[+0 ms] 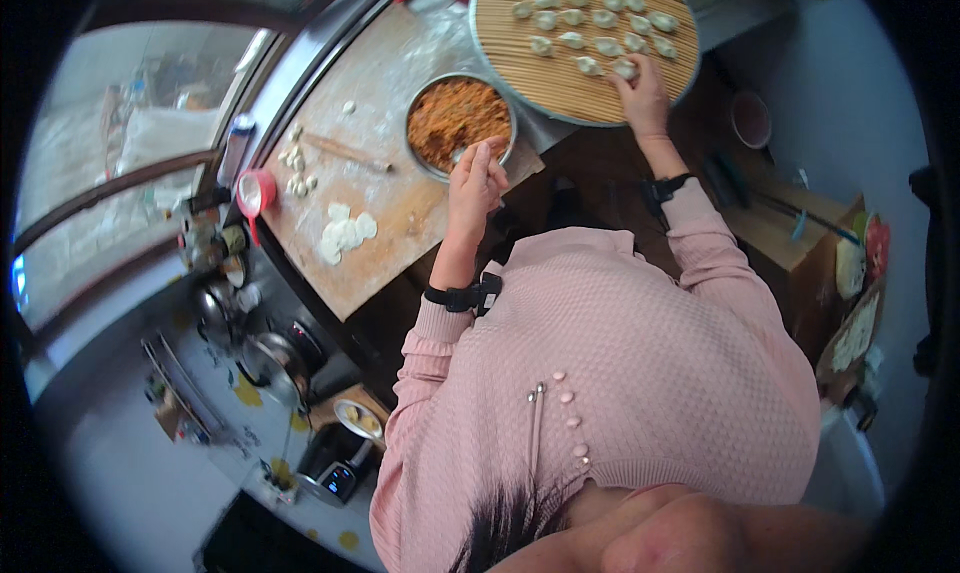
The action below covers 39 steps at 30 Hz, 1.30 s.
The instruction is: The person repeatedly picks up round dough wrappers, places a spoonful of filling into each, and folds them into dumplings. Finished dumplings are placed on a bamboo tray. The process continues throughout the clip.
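My right hand [643,97] pinches a folded dumpling [622,68] at the near part of a round reed tray [525,70]. Several more dumplings [604,19] lie on the tray in loose rows. Over the near rim of a metal bowl [409,127] of orange-brown filling [457,112] is my left hand [478,175], its fingers closed around a metal spoon [458,154]; the spoon's tip rests in the filling, and the hand hides most of its handle. On the floured wooden board [405,220] lie round dough wrappers [345,235], overlapping, and a wooden rolling pin [349,153].
Small dough pieces [298,172] lie left of the rolling pin. A red-handled cup [256,190] with white contents stands at the board's left edge, beside a window. Metal pots [276,363] stand on the lower-left counter. A cardboard box [802,235] is at the right.
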Motion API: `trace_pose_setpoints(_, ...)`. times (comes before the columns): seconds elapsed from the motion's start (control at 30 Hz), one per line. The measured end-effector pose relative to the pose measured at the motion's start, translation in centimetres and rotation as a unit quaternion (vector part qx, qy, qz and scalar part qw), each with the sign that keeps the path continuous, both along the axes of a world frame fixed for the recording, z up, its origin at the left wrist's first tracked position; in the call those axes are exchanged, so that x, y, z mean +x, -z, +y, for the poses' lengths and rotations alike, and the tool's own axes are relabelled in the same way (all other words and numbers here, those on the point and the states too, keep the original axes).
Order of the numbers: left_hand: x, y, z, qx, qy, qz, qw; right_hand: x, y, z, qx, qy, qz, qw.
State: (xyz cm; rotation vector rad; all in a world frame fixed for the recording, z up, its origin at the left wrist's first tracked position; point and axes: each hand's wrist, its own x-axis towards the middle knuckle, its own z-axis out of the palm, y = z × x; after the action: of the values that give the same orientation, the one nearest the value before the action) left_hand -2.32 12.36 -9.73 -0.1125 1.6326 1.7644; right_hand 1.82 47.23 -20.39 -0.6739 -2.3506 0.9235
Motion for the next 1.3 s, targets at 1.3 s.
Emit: trace_pose_setpoints(1.3,-9.9,11.0,-30.4,0.202,-0.178,-0.112,0.957,0.6,-2.0,-28.3,0.060,-0.235,0.066,0.968)
